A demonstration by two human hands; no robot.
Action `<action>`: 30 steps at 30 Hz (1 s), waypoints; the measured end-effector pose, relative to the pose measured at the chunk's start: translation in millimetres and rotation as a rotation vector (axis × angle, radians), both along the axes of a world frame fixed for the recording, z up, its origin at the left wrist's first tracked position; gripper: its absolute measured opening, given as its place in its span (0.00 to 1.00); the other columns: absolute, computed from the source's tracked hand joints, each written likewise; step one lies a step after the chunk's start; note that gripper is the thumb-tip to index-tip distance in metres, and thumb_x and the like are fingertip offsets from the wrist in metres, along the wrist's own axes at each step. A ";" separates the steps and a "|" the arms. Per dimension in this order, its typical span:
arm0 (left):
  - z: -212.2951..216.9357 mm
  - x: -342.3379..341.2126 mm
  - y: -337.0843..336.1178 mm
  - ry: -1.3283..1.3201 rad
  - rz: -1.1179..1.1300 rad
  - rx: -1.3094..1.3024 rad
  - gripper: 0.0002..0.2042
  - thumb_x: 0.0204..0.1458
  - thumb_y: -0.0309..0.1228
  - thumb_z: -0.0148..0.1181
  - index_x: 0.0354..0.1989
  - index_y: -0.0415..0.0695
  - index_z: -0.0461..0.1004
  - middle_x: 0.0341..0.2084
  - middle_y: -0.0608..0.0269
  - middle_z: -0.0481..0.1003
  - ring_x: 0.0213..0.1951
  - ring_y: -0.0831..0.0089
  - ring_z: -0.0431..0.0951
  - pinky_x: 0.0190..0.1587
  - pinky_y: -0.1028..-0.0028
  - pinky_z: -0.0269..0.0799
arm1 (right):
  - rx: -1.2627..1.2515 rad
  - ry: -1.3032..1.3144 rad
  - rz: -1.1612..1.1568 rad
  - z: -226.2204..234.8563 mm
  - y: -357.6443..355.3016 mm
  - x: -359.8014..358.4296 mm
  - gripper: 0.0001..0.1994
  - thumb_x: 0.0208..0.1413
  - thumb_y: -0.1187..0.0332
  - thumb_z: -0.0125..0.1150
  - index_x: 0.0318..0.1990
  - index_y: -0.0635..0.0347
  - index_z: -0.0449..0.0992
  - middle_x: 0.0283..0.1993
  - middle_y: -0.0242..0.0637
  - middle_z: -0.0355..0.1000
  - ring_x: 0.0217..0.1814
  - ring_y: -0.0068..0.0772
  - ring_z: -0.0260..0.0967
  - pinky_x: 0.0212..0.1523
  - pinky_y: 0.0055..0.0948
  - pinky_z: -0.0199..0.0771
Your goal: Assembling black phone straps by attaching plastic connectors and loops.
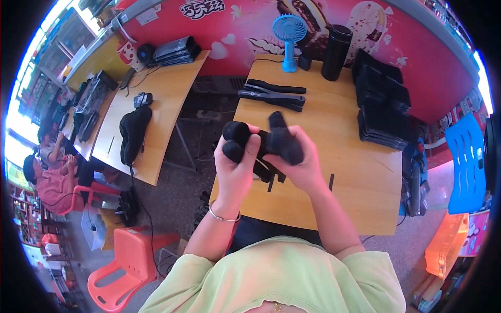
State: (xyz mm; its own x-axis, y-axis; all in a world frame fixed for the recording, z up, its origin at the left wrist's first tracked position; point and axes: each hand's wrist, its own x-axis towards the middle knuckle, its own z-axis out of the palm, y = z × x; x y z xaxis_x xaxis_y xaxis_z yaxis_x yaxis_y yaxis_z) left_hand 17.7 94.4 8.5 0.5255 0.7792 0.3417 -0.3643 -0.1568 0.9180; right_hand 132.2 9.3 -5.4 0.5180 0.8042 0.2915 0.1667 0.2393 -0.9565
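Observation:
Above the wooden table [360, 193], my left hand [236, 169] is closed around a soft-looking black piece with two rounded ends [236, 136]. My right hand [308, 167] grips a black padded, tube-like piece [284, 142], blurred at its upper end. The two pieces come close together between my hands, and I cannot tell if they are joined. More black material [263, 172] shows below, partly hidden by my fingers. Beyond my hands lie black and grey flat strips [272, 98]. A short thin black strip [331, 181] rests near my right wrist.
At the table's back stand a blue fan [289, 39] and a black cylinder [336, 52]. Stacks of flat black pieces [383, 125] line its right side. A second table [169, 99] on the left bears a black padded item [135, 133]. An orange chair [130, 255] stands lower left; people sit far left.

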 end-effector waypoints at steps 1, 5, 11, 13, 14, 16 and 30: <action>0.6 0.7 1.0 -0.039 0.006 -0.092 0.07 0.55 0.30 0.60 0.38 0.42 0.72 0.32 0.72 0.71 0.36 0.84 0.69 0.40 0.82 0.64 | 0.035 0.060 -0.010 3.6 -1.1 -2.1 0.20 0.39 0.75 0.74 0.39 0.59 0.69 0.34 0.25 0.69 0.36 0.16 0.65 0.40 0.20 0.67; 3.0 5.2 3.6 -0.160 -0.005 -0.325 0.06 0.56 0.33 0.59 0.38 0.46 0.72 0.32 0.73 0.71 0.37 0.84 0.69 0.40 0.81 0.65 | 0.022 0.090 -0.047 11.1 0.9 -2.9 0.19 0.40 0.77 0.72 0.39 0.59 0.69 0.33 0.25 0.69 0.36 0.15 0.65 0.40 0.19 0.67; -3.4 6.8 16.9 -0.211 -0.059 -0.649 0.05 0.57 0.33 0.58 0.38 0.47 0.72 0.33 0.72 0.72 0.36 0.80 0.72 0.41 0.78 0.69 | 0.079 0.024 -0.041 -0.9 8.6 -2.3 0.18 0.41 0.77 0.72 0.40 0.60 0.70 0.33 0.25 0.70 0.36 0.16 0.66 0.39 0.19 0.68; -5.3 8.0 17.8 -0.216 -0.102 -0.720 0.05 0.58 0.32 0.56 0.38 0.46 0.73 0.34 0.71 0.72 0.37 0.80 0.73 0.43 0.78 0.69 | 0.058 -0.015 -0.056 -5.9 8.4 -1.5 0.19 0.41 0.76 0.72 0.40 0.60 0.70 0.33 0.26 0.70 0.36 0.16 0.66 0.39 0.20 0.68; -7.5 7.4 19.2 -0.225 -0.093 -0.719 0.05 0.58 0.32 0.56 0.38 0.46 0.73 0.34 0.71 0.72 0.37 0.80 0.73 0.43 0.78 0.69 | 0.044 -0.050 -0.085 -6.5 9.8 0.0 0.20 0.41 0.76 0.73 0.41 0.60 0.70 0.34 0.26 0.70 0.36 0.16 0.66 0.40 0.20 0.68; -10.0 6.1 20.9 -0.073 -0.086 -0.266 0.05 0.58 0.31 0.56 0.38 0.45 0.72 0.33 0.73 0.71 0.37 0.83 0.71 0.43 0.80 0.67 | 0.011 -0.025 -0.015 2.1 7.6 4.6 0.20 0.40 0.76 0.73 0.41 0.60 0.70 0.34 0.26 0.70 0.36 0.16 0.66 0.40 0.20 0.68; 24.0 -3.7 -0.4 -0.234 0.120 -0.418 0.07 0.58 0.32 0.57 0.36 0.42 0.73 0.30 0.74 0.71 0.35 0.85 0.69 0.41 0.83 0.64 | 0.418 0.377 -0.208 17.7 -8.0 27.1 0.10 0.51 0.77 0.63 0.39 0.60 0.69 0.36 0.32 0.70 0.33 0.21 0.68 0.32 0.20 0.68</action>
State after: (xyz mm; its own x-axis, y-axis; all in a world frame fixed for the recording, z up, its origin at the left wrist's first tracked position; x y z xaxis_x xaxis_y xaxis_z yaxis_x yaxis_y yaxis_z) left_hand 14.0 94.0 32.5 0.3700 0.9252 0.0847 -0.5699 0.1540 0.8072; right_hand 159.4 1.3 12.3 0.7816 0.5313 0.3267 -0.0817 0.6065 -0.7908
